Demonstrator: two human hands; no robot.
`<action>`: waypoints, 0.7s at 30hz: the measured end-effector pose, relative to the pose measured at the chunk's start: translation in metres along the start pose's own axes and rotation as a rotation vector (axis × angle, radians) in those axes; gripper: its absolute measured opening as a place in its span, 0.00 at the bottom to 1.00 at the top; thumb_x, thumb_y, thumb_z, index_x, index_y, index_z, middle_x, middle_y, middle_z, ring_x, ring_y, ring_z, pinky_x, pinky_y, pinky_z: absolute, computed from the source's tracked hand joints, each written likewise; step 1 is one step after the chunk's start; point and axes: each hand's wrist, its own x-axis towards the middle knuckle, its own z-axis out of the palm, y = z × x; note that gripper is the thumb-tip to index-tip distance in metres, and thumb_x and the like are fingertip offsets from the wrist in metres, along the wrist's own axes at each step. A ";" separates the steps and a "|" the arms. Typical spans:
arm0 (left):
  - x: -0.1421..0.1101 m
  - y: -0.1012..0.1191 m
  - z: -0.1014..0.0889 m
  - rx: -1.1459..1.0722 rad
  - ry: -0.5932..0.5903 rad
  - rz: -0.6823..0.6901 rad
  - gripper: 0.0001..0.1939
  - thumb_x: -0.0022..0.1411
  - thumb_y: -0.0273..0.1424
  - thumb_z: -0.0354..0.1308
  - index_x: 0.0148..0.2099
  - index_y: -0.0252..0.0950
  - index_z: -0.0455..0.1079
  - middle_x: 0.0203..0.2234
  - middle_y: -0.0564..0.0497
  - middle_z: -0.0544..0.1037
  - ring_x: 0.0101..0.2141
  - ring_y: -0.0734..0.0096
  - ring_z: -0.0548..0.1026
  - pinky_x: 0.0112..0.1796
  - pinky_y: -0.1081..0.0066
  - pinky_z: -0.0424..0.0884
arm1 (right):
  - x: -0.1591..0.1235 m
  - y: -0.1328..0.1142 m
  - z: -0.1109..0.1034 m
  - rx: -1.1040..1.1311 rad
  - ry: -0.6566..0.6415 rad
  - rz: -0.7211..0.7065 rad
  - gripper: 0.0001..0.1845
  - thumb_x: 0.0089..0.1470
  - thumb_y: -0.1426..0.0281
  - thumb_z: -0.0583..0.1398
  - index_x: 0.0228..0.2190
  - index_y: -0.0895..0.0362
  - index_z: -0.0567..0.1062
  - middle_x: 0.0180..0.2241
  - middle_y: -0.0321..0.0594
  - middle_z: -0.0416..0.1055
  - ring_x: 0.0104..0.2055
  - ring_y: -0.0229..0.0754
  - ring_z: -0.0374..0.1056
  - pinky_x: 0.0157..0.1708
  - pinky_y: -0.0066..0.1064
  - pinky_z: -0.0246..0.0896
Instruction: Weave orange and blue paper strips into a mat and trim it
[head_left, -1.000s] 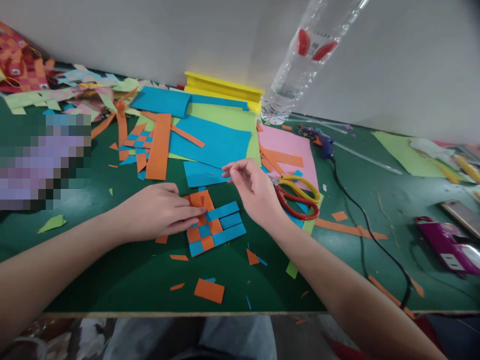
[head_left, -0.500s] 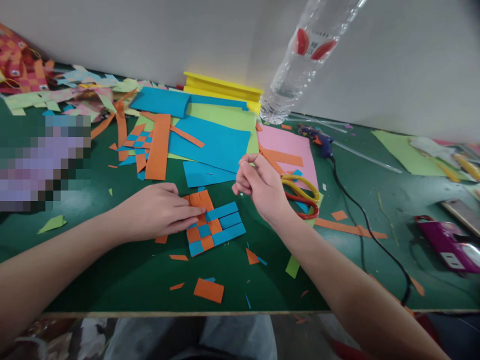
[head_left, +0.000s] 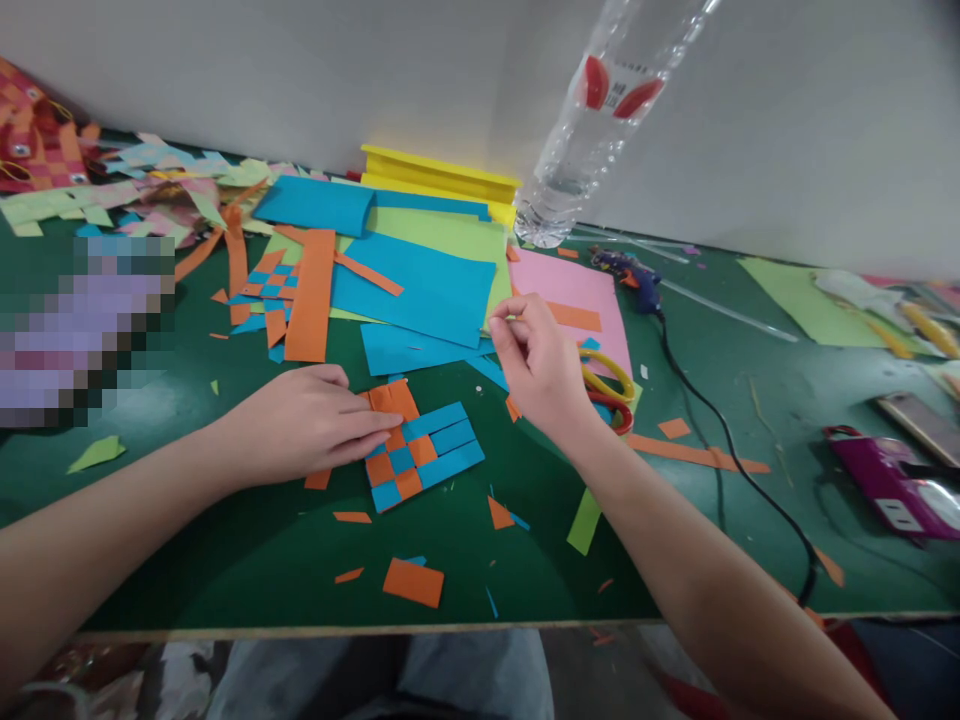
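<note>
Right hand (head_left: 541,370) farther right, curled, contents unclear; left hand (head_left: 304,422) flat, weave (head_left: 414,452) partly hidden

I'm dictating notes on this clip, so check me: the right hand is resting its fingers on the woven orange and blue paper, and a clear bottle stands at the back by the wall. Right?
Not quite: in the head view, the left hand rests its fingers on the woven orange and blue paper. The clear bottle does stand at the back by the wall.
</note>
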 end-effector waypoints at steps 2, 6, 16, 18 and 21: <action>0.001 0.000 -0.001 0.017 0.014 -0.009 0.19 0.76 0.32 0.43 0.45 0.35 0.77 0.24 0.55 0.81 0.24 0.73 0.76 0.32 0.67 0.67 | 0.002 0.003 -0.004 -0.091 0.024 -0.020 0.05 0.65 0.65 0.51 0.36 0.51 0.63 0.17 0.26 0.54 0.18 0.34 0.51 0.22 0.32 0.45; 0.003 0.001 -0.003 0.045 0.054 -0.016 0.20 0.76 0.33 0.43 0.42 0.35 0.76 0.22 0.55 0.80 0.22 0.73 0.74 0.32 0.67 0.67 | 0.006 0.009 -0.017 -0.242 0.071 -0.070 0.04 0.64 0.66 0.52 0.36 0.51 0.65 0.17 0.26 0.56 0.17 0.34 0.52 0.23 0.31 0.46; -0.003 0.000 0.000 0.091 0.049 -0.094 0.18 0.75 0.32 0.47 0.36 0.36 0.76 0.21 0.55 0.79 0.22 0.71 0.73 0.33 0.66 0.66 | 0.008 0.024 -0.058 -0.478 0.257 -0.137 0.05 0.62 0.65 0.54 0.34 0.51 0.69 0.20 0.32 0.64 0.22 0.37 0.61 0.28 0.33 0.56; -0.002 0.000 0.000 0.106 0.053 -0.113 0.18 0.74 0.32 0.47 0.35 0.37 0.76 0.22 0.55 0.80 0.22 0.71 0.73 0.32 0.66 0.66 | 0.007 0.034 -0.061 -0.461 0.229 -0.139 0.04 0.61 0.67 0.55 0.34 0.51 0.69 0.25 0.35 0.70 0.27 0.39 0.67 0.30 0.34 0.59; 0.002 0.001 -0.002 0.127 0.067 -0.138 0.21 0.75 0.32 0.45 0.34 0.37 0.76 0.25 0.54 0.82 0.22 0.71 0.74 0.32 0.66 0.67 | 0.003 0.052 -0.060 -0.437 0.183 -0.169 0.04 0.60 0.69 0.56 0.32 0.52 0.70 0.31 0.40 0.75 0.35 0.44 0.71 0.36 0.38 0.63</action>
